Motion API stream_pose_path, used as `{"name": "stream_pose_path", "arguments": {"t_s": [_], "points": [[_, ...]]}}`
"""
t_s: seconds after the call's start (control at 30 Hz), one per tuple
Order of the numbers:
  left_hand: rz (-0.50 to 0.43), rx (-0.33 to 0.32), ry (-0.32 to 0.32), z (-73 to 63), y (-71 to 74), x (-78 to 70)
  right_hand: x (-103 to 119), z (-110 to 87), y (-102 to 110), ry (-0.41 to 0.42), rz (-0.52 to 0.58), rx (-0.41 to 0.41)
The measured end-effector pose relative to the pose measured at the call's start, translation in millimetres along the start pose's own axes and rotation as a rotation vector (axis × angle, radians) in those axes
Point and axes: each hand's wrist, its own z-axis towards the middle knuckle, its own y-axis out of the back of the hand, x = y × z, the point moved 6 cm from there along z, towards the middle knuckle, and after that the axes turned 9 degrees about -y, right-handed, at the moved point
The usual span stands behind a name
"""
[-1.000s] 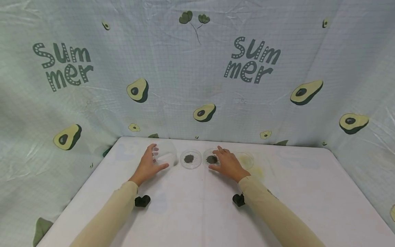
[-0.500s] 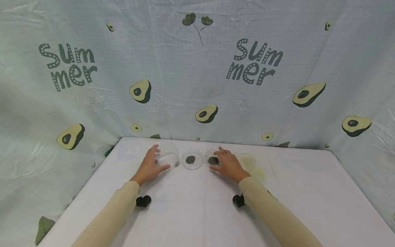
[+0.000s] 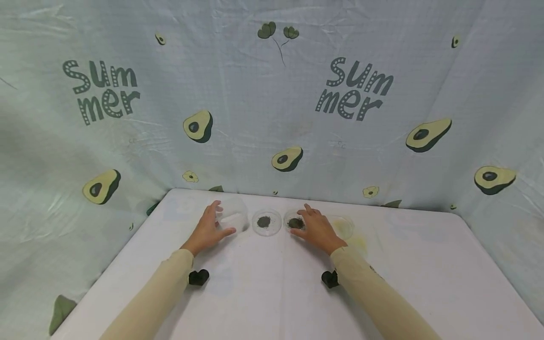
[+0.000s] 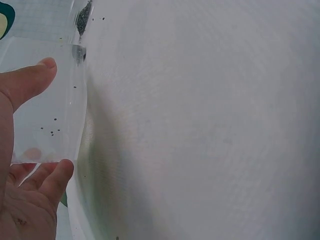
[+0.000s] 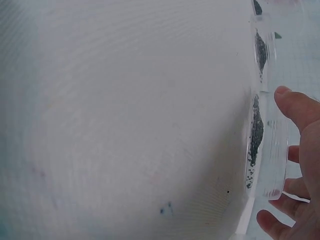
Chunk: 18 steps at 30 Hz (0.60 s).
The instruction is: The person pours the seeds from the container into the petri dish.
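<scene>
Near the far side of the table my left hand (image 3: 207, 232) is spread around the left side of a translucent plastic container (image 3: 234, 216), its fingertips right at the wall and the thumb across the front. Dark specks show on this container in the left wrist view. My right hand (image 3: 319, 230) reaches loosely over a clear petri dish (image 5: 275, 172) with a heap of dark granules (image 3: 295, 223); the thumb is by its near left rim, the fingers by its far side. Between the hands sits another petri dish (image 3: 267, 233) with a smaller dark heap.
A clear dish with pale yellow contents (image 3: 342, 226) stands right of my right hand, partly behind it, beside a yellowish patch on the white table (image 3: 263, 293). A patterned cloth (image 3: 238, 123) hangs behind the table. Black wrist mounts (image 3: 198, 277) sit under both sleeves.
The head view has shifted slightly, so everything sits a little further right and lower. Both hands, the container and the dishes keep the same positions relative to each other.
</scene>
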Motion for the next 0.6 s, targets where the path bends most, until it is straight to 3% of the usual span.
{"name": "stream_pose_path", "arguments": {"t_s": [0.6], "points": [[0.017,0.007,0.026,1.6,-1.5,2.8,-3.5,-2.4,0.0,0.009,0.023,0.0]]}}
